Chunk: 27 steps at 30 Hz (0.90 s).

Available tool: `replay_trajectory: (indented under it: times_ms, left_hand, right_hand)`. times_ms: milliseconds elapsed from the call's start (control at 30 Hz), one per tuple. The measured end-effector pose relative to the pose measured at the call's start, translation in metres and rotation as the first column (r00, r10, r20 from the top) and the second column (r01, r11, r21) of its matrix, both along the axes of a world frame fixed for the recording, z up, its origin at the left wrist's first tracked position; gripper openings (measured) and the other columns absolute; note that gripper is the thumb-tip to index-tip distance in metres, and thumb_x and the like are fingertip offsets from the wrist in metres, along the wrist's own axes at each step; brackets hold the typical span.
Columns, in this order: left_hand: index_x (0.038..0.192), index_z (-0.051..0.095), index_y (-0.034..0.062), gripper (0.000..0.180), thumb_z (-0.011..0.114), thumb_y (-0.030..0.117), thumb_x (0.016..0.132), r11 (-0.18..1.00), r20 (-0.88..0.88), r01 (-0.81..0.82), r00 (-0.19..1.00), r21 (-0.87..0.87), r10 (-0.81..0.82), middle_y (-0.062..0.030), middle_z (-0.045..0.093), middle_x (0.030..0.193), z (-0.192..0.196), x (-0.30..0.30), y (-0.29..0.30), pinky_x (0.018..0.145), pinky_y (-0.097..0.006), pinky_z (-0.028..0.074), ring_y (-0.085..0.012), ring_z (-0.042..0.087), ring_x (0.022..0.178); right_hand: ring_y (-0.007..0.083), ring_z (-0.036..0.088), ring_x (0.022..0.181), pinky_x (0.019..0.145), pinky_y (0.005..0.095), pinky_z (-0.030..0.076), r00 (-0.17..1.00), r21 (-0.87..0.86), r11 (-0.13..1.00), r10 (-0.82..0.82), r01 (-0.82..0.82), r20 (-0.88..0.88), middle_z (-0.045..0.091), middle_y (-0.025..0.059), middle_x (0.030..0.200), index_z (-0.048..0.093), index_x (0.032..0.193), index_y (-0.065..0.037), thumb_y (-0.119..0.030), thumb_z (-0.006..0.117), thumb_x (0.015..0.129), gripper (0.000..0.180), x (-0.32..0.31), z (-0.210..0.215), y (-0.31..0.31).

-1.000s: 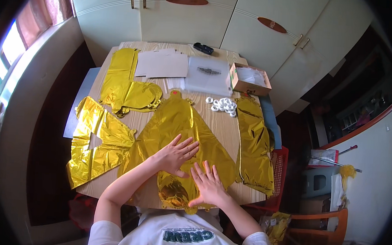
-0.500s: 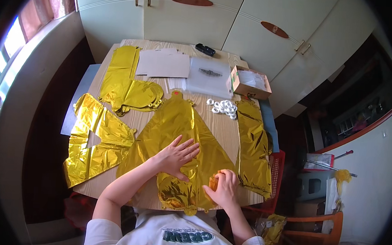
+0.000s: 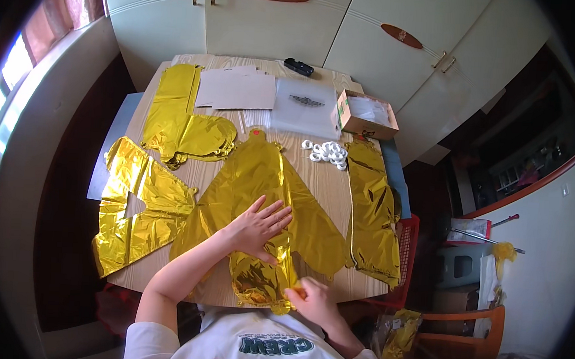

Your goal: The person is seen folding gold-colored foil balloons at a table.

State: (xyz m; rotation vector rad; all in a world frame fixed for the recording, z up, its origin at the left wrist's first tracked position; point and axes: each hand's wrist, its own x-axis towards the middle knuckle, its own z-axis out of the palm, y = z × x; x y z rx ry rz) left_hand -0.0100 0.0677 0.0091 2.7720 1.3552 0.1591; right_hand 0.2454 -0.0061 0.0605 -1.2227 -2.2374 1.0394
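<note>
A large flat gold foil balloon (image 3: 255, 171) lies spread down the middle of the wooden table, with its lower part folded near me. Flat on its centre rests my left hand (image 3: 262, 229), fingers stretched out. My right hand (image 3: 314, 299) is closed at the balloon's near right edge, pinching the foil; motion blurs it slightly and the fingertips are partly hidden. Left of the balloon is another gold foil balloon (image 3: 161, 195) with a triangular hole. A folded gold foil balloon (image 3: 372, 211) lies along the right side.
Further gold balloons (image 3: 173, 107) are stacked at the far left, beside grey-white cards (image 3: 236, 89). Clear plastic bags (image 3: 304, 118), white rolls (image 3: 328, 152), an open cardboard box (image 3: 368, 122) and a black object (image 3: 298, 67) occupy the far side. A wooden chair (image 3: 482, 336) stands right.
My right hand has moved left and toward me, drawing the balloon's right side inward at the near edge. My left hand stays flat on the foil.
</note>
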Motion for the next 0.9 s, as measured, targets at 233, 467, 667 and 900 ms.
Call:
replay_trajectory:
  times_ms: [233,467,667,900]
  left_hand:
    - [0.150,0.026,0.0023,0.113,0.050,0.081,0.072,1.000,-0.068,0.012,0.998,0.002,-0.012,-0.0139,0.026,0.157,0.000,0.000,0.001,0.117,-0.056,0.012,-0.0317,0.021,0.146]
    - [0.149,0.028,0.0014,0.105,0.040,0.079,0.080,0.999,0.034,0.011,0.999,0.030,-0.012,-0.0144,0.026,0.157,-0.008,-0.002,0.001,0.117,-0.056,0.010,-0.0315,0.022,0.145]
    - [0.149,0.027,0.0004,0.112,0.043,0.083,0.075,1.000,0.029,0.008,1.000,0.014,-0.008,-0.0153,0.027,0.156,-0.003,-0.001,0.000,0.116,-0.056,0.013,-0.0328,0.023,0.145]
    - [0.149,0.027,0.0005,0.115,0.050,0.082,0.071,1.000,0.030,-0.005,1.000,0.010,0.004,-0.0156,0.027,0.156,-0.003,0.000,0.000,0.116,-0.056,0.013,-0.0328,0.023,0.145]
  right_hand:
    - [0.0240,0.059,0.086,0.074,0.0401,0.047,0.970,0.378,0.897,0.175,-0.228,0.169,0.057,0.0056,0.081,0.056,0.075,-0.009,-0.023,0.068,0.083,0.020,-0.030,-0.022,-0.009]
    - [0.0250,0.058,0.095,0.081,0.0389,0.048,0.970,0.420,0.874,0.231,-0.244,0.082,0.059,0.0066,0.094,0.063,0.086,-0.008,-0.024,0.073,0.080,0.020,-0.029,-0.032,-0.015]
    - [0.0259,0.058,0.104,0.094,0.0374,0.046,0.946,0.405,0.860,0.320,-0.311,0.047,0.059,0.0074,0.108,0.065,0.098,-0.007,-0.025,0.074,0.080,0.026,-0.024,-0.030,-0.016]
    - [0.0221,0.056,0.116,0.103,0.0405,0.041,0.960,0.520,0.810,0.266,-0.272,0.087,0.065,0.0049,0.116,0.068,0.107,-0.010,-0.022,0.069,0.085,0.025,0.008,-0.051,0.023]
